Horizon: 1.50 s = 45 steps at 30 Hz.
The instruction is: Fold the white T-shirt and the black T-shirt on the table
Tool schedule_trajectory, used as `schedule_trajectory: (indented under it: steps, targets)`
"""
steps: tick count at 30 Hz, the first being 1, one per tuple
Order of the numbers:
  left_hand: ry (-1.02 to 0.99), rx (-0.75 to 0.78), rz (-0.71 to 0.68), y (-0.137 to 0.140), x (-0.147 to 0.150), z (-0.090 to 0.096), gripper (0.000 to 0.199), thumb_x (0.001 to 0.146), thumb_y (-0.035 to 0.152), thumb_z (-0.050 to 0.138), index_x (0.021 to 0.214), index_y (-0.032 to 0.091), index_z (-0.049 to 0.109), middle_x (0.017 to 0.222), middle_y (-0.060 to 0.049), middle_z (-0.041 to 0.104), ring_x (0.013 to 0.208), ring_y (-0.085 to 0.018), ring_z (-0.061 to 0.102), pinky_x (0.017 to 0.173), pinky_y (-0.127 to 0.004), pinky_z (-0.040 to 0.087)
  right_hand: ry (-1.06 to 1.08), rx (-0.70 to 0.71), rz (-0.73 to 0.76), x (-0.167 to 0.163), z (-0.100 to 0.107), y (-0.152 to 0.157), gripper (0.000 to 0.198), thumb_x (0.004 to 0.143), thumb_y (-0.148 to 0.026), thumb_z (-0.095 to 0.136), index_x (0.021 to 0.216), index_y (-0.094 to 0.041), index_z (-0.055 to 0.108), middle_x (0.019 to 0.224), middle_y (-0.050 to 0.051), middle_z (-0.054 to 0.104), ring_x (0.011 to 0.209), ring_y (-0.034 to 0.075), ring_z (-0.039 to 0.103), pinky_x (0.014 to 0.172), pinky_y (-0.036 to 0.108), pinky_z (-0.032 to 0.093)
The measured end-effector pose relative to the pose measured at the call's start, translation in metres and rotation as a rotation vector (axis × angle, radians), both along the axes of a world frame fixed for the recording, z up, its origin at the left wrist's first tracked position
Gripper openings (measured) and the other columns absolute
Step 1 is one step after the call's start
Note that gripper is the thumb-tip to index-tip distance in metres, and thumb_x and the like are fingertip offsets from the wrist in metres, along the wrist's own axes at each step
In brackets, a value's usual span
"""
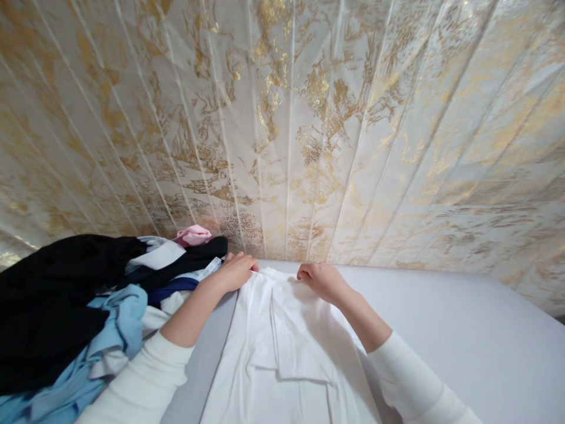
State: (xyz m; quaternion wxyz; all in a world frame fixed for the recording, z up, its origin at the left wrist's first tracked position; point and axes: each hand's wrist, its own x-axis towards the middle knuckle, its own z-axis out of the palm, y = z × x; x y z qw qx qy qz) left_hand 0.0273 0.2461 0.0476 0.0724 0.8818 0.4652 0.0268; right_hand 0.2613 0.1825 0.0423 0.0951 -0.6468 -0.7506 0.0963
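A white shirt (304, 335) lies spread lengthwise on the pale surface, with parts of it folded inward over its middle. At the far left corner of its top edge, my left hand (241, 271) is closed on the cloth. My right hand (322, 281) pinches the same far edge on the right side, fingers curled in. The fingertips of both hands are partly hidden. The near end of the shirt runs out of view at the bottom.
On the left is a heap of clothes: a black garment (48, 300), a light blue one (126, 318), and a pink piece (194, 235) at the back. A white curtain with gold print (326, 147) hangs behind the pale tabletop (463, 341).
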Motion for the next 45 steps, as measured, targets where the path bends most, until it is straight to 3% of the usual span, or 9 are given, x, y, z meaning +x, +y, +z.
schedule_trajectory:
  steps: [9, 19, 26, 30, 33, 35, 39, 42, 45]
  targets:
    - [0.022, 0.018, 0.025, -0.003, 0.001, 0.002, 0.016, 0.087, 0.017, 0.051, 0.091, 0.021, 0.065, 0.091, -0.004, 0.068, 0.099, -0.024, 0.058, 0.091, -0.039, 0.035, 0.097, -0.093, 0.033, 0.005, 0.000, -0.003, 0.025, 0.074, -0.019, 0.064, 0.098, -0.024, 0.070, 0.089, 0.000, 0.073, 0.077, 0.014, 0.064, 0.062, 0.021, 0.038]
    - [0.031, 0.074, 0.027, 0.005, 0.001, -0.014, 0.020, 0.093, 0.035, 0.057, 0.094, 0.015, 0.063, 0.098, -0.004, 0.064, 0.102, -0.022, 0.057, 0.096, -0.046, 0.038, 0.048, -0.051, 0.005, 0.002, 0.008, -0.008, 0.024, 0.071, -0.011, 0.055, 0.088, -0.022, 0.068, 0.081, 0.000, 0.070, 0.071, 0.014, 0.060, 0.057, 0.022, 0.032]
    - [0.002, 0.116, 0.033, 0.005, 0.002, -0.016, 0.011, 0.086, 0.014, 0.053, 0.085, 0.021, 0.061, 0.090, -0.003, 0.064, 0.101, -0.024, 0.053, 0.095, -0.043, 0.031, -0.043, -0.018, -0.053, -0.004, -0.009, -0.006, 0.021, 0.078, -0.011, 0.053, 0.091, -0.021, 0.068, 0.085, 0.005, 0.072, 0.083, 0.019, 0.064, 0.065, 0.025, 0.033]
    - [-0.031, 0.133, 0.042, -0.010, 0.011, -0.006, 0.020, 0.079, 0.005, 0.051, 0.088, 0.021, 0.059, 0.101, -0.006, 0.062, 0.105, -0.025, 0.052, 0.090, -0.037, 0.034, -0.032, -0.007, -0.032, 0.001, -0.006, -0.007, 0.015, 0.085, -0.022, 0.055, 0.094, -0.020, 0.067, 0.089, 0.005, 0.073, 0.083, 0.018, 0.064, 0.067, 0.025, 0.035]
    - [-0.064, 0.099, 0.039, -0.035, 0.021, -0.004, 0.023, 0.083, 0.004, 0.047, 0.095, 0.021, 0.057, 0.099, -0.004, 0.061, 0.091, -0.020, 0.058, 0.078, -0.030, 0.040, -0.012, 0.007, -0.008, 0.003, -0.002, -0.008, 0.019, 0.092, -0.028, 0.050, 0.097, -0.019, 0.066, 0.090, 0.006, 0.072, 0.080, 0.017, 0.064, 0.067, 0.024, 0.036]
    - [-0.085, 0.088, 0.047, -0.058, 0.028, -0.011, 0.018, 0.088, 0.010, 0.047, 0.101, 0.020, 0.055, 0.103, -0.004, 0.061, 0.088, -0.020, 0.059, 0.076, -0.030, 0.042, -0.007, 0.030, 0.009, 0.002, 0.000, -0.008, 0.022, 0.094, -0.028, 0.047, 0.097, -0.018, 0.067, 0.093, 0.007, 0.072, 0.086, 0.018, 0.063, 0.072, 0.025, 0.037]
    - [-0.129, 0.121, 0.072, -0.097, 0.034, -0.032, 0.024, 0.094, 0.019, 0.046, 0.117, 0.018, 0.051, 0.118, -0.010, 0.056, 0.109, -0.026, 0.051, 0.091, -0.038, 0.039, -0.009, 0.043, 0.063, -0.004, 0.000, -0.009, 0.021, 0.092, -0.022, 0.049, 0.093, -0.017, 0.069, 0.100, 0.010, 0.070, 0.099, 0.021, 0.059, 0.082, 0.028, 0.036]
    - [-0.213, 0.116, 0.089, -0.103, 0.033, -0.040, 0.031, 0.097, 0.021, 0.041, 0.127, 0.018, 0.045, 0.121, -0.011, 0.054, 0.114, -0.026, 0.049, 0.097, -0.039, 0.036, -0.010, 0.002, 0.099, -0.005, 0.001, -0.010, 0.019, 0.088, -0.018, 0.052, 0.089, -0.018, 0.071, 0.099, 0.010, 0.071, 0.102, 0.024, 0.057, 0.085, 0.031, 0.035]
    - [-0.248, 0.091, 0.096, -0.092, 0.036, -0.035, 0.027, 0.095, 0.024, 0.047, 0.120, 0.017, 0.051, 0.115, -0.011, 0.056, 0.111, -0.026, 0.051, 0.095, -0.038, 0.039, 0.014, -0.047, 0.133, 0.001, 0.006, -0.012, 0.019, 0.086, -0.017, 0.053, 0.093, -0.020, 0.071, 0.096, 0.008, 0.072, 0.102, 0.024, 0.057, 0.087, 0.034, 0.034]
